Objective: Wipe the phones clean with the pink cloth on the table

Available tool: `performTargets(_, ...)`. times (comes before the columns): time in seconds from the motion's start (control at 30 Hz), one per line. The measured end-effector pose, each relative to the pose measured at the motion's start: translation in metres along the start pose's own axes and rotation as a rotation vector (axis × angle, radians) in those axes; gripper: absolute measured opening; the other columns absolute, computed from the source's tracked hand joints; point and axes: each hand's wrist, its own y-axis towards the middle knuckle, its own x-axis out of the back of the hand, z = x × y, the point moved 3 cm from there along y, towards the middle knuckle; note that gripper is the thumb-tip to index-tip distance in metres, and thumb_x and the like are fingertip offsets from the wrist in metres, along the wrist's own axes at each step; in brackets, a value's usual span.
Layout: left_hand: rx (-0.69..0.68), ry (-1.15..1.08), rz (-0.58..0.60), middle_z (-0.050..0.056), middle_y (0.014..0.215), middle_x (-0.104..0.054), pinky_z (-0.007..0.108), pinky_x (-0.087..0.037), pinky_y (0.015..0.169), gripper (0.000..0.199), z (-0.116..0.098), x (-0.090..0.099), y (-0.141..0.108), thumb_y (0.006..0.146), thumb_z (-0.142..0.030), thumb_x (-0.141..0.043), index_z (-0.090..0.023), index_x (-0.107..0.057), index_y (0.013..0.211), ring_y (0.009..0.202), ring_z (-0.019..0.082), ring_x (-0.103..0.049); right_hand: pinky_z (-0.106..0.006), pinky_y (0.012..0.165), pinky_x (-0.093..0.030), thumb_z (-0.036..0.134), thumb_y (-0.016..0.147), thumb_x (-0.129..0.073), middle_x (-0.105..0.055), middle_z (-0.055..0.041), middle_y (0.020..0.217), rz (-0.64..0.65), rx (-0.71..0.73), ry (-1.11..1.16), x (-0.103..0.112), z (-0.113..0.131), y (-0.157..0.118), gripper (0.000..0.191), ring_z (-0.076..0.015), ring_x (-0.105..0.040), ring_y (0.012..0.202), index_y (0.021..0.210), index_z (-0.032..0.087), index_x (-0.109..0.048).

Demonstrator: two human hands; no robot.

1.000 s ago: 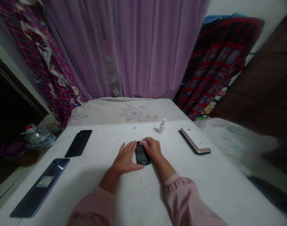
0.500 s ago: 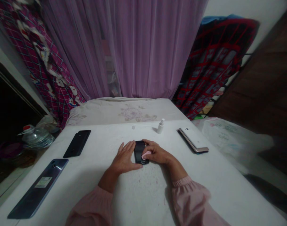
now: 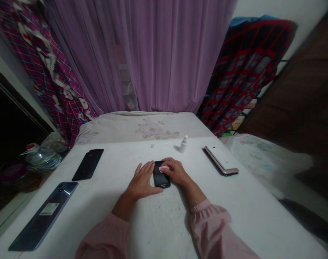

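Observation:
A small black smartphone (image 3: 161, 180) lies screen-up on the white-covered table between my hands. My left hand (image 3: 142, 182) steadies it, fingertips against its upper left edge and thumb along its lower edge. My right hand (image 3: 176, 171) pinches a small folded pink cloth (image 3: 164, 168) and presses it on the upper part of the screen. Part of the phone's right side is hidden by that hand. Beyond them stands a small white spray bottle (image 3: 183, 144), upright, with a little pale square piece (image 3: 152, 146) to its left.
On the left lie a dark phone (image 3: 88, 164) and a larger blue-grey phone (image 3: 44, 217) with a label. A white phone (image 3: 220, 158) rests on others at right. Purple curtains (image 3: 164, 54) hang behind the table; a water bottle (image 3: 42, 156) stands off its left side.
My right hand has slid the pink cloth up the phone's screen, away from me, uncovering its lower part. My left hand and the phone have stayed in place.

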Motion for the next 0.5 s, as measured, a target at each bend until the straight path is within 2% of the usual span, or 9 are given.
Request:
performTargets(0.2,0.011,0.001,0.017,0.018,0.158,-0.024,0.050,-0.005,0.120,0.106,-0.001,0.000,0.000,0.069,-0.062,-0.066,-0.012,-0.020,0.150,0.147,0.030,-0.018,-0.029,0.081,-0.047,0.030,0.082,-0.066,-0.072,-0.0024,0.087,-0.079,-0.127,-0.120,-0.002,0.004,0.008,0.012,-0.0167,-0.066,0.081,0.087,0.022,-0.073)
performTargets(0.37,0.018,0.009,0.031,0.018,0.158,-0.023,0.049,-0.005,0.120,0.105,-0.003,0.002,0.000,0.070,-0.062,-0.066,-0.011,-0.021,0.150,0.147,0.029,-0.018,-0.029,0.080,-0.046,0.032,0.086,-0.061,-0.074,-0.0031,0.089,-0.159,-0.206,-0.218,-0.007,0.007,0.014,0.015,-0.0181,-0.067,0.083,0.088,0.023,-0.072)
performTargets(0.5,0.022,0.011,0.035,0.018,0.158,-0.023,0.049,-0.005,0.120,0.105,-0.004,0.003,-0.001,0.070,-0.062,-0.065,-0.011,-0.022,0.150,0.147,0.029,-0.018,-0.029,0.080,-0.046,0.032,0.087,-0.059,-0.075,-0.0026,0.088,-0.200,-0.192,-0.239,-0.008,0.007,0.014,0.015,-0.0180,-0.068,0.082,0.087,0.024,-0.072)
